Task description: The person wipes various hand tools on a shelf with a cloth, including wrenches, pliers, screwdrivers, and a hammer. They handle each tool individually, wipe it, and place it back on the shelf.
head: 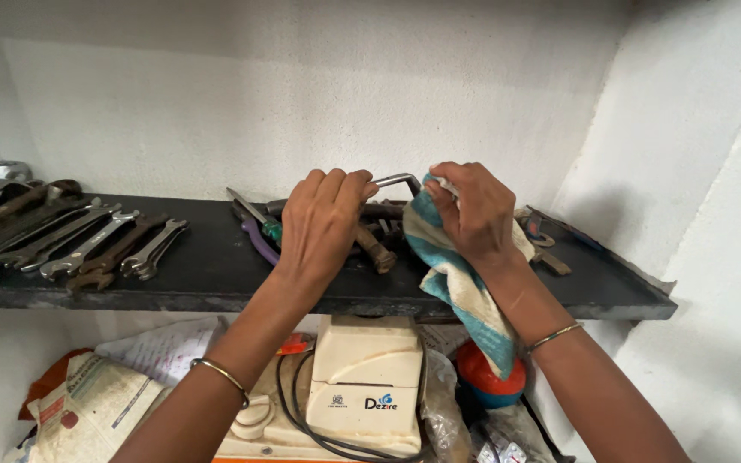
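Gripping: bent steel rod (pixel 398 179), clenched in left hand (pixel 323 219); rigid, weighty, best held mid-shaft. Cloth (pixel 456 279), soft, limp, bunched in right hand (pixel 473 210).

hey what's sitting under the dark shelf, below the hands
Under the dark shelf sit a cream appliance with a black cord, folded newspapers, and a red and blue round object partly covered by the striped cloth. The forearms hide the rest.
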